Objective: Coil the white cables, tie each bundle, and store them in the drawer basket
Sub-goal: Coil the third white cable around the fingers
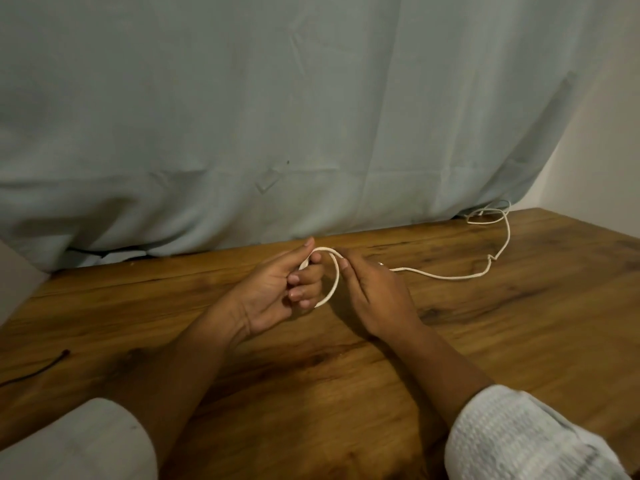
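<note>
White cable (450,278), thin and smooth, one oval loop held round curled fingers of left hand (280,292), right hand (370,292) laid over the strand, grip hidden, kinked slack across grainy wooden table (311,375)

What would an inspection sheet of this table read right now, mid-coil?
Surface: wooden table, dark grain marks.
Job's things: white cable, one loop made, the rest lying loose; no tie or basket seen.
Clutter: dark cord at the left edge.
Hands: left hand holds the loop around its fingers; right hand grips the cable beside it.
Cables: the loose run trails right, kinked, to a tangle at the back edge.
Surroundings: pale cloth hanging behind; wall at right.
</note>
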`<state>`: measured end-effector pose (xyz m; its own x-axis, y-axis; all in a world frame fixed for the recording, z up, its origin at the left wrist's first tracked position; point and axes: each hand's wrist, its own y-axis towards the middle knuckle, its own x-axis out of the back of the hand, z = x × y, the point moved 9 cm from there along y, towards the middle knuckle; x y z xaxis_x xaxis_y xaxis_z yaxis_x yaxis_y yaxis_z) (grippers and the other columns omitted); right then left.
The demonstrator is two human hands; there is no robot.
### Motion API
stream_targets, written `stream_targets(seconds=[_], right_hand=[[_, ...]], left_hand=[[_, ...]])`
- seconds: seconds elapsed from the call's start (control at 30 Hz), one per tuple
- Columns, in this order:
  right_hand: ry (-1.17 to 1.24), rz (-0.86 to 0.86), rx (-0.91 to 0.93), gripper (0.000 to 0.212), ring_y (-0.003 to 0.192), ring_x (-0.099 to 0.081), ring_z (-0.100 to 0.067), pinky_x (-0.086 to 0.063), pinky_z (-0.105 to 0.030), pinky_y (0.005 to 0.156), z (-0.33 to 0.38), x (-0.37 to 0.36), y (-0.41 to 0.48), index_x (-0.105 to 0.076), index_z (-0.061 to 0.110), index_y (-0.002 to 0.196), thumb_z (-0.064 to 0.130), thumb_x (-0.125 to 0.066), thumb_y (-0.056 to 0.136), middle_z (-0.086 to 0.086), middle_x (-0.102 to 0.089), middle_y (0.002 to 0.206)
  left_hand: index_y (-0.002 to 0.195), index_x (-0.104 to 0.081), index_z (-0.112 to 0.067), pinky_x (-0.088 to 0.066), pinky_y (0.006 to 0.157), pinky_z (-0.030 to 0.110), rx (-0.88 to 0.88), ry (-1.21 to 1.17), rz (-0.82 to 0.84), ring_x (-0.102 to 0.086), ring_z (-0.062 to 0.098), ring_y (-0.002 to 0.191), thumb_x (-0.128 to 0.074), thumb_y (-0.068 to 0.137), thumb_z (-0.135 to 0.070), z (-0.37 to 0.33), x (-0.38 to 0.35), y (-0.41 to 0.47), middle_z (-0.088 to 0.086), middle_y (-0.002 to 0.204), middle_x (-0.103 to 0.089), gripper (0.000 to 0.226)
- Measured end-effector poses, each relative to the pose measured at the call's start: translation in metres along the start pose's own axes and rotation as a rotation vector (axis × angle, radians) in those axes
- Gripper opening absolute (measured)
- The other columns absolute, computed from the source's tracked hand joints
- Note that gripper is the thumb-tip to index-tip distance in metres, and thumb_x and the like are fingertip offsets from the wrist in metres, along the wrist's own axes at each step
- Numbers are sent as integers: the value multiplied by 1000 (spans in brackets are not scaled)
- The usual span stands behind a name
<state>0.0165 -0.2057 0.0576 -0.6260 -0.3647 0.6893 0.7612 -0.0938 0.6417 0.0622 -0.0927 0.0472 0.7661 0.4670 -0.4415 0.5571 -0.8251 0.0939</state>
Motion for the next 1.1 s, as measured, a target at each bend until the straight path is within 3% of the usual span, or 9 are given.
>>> stream_targets(seconds=[0.1,0.23,0.4,0.57,0.7,0.8,0.87,0.97,1.1], right_hand=[[-49,62,0,38,83,-68,-25,-56,-42,71,1,-10,-1,-53,35,130,48,-23,111,0,-74,96],[-147,152,26,39,86,-69,-37,-51,-40,69,8,-24,1,-42,26,146,39,-34,109,-11,-74,102],[-337,179,58,76,103,-65,-34,-48,-47,95,13,-36,1,-13,3,163,33,-46,101,-15,-67,124],[-319,231,62,93,106,-62,-34,-51,-44,87,24,-35,-1,3,3,164,19,-56,94,-17,-58,134],[-349,259,103,99,99,-63,-32,-51,-42,74,31,-42,-2,8,7,164,18,-58,91,-15,-60,128],[-354,264,124,99,98,-63,-33,-50,-42,80,33,-45,-3,6,10,165,21,-60,91,-15,-63,124],[-336,276,134,96,104,-64,-35,-50,-44,89,34,-44,-4,-2,13,165,22,-61,90,-14,-63,128],[-275,250,174,80,102,-66,-38,-53,-43,80,42,-38,-4,-29,20,158,18,-62,86,-12,-64,125],[-229,213,262,53,96,-67,-36,-54,-42,73,58,-33,-6,-49,19,140,19,-58,88,-10,-68,115]], left_hand=[[85,-56,-17,-38,43,20,-24,-84,-4,-35,4,38,-51,101,-37,0,1,2,-9,49,-34,26],[97,-65,-9,-30,40,17,-94,-143,-95,-35,2,37,-55,98,-34,-4,15,7,-8,55,-45,26],[119,-65,-4,-38,45,18,-128,-180,-133,-40,4,43,-53,96,-32,-11,20,9,-8,54,-44,38],[101,-68,-8,-54,49,23,-197,-278,-267,-57,7,49,-56,100,-32,-22,29,8,-7,42,-37,27],[88,-59,-12,-37,40,16,-242,-321,-293,-42,3,37,-45,108,-34,-29,31,8,-8,40,-36,33],[91,-61,-12,-34,40,17,-264,-337,-276,-38,3,37,-43,109,-33,-31,29,10,-9,44,-39,33],[103,-64,-10,-42,45,18,-281,-327,-287,-47,3,44,-44,109,-29,-33,32,11,-9,53,-49,28],[113,-64,-6,-57,57,20,-345,-279,-317,-70,9,63,-44,109,-19,-42,37,10,-1,81,-75,24],[117,-61,-4,-62,77,24,-418,-29,-419,-78,19,93,-56,102,-11,-46,41,4,8,111,-79,17]])
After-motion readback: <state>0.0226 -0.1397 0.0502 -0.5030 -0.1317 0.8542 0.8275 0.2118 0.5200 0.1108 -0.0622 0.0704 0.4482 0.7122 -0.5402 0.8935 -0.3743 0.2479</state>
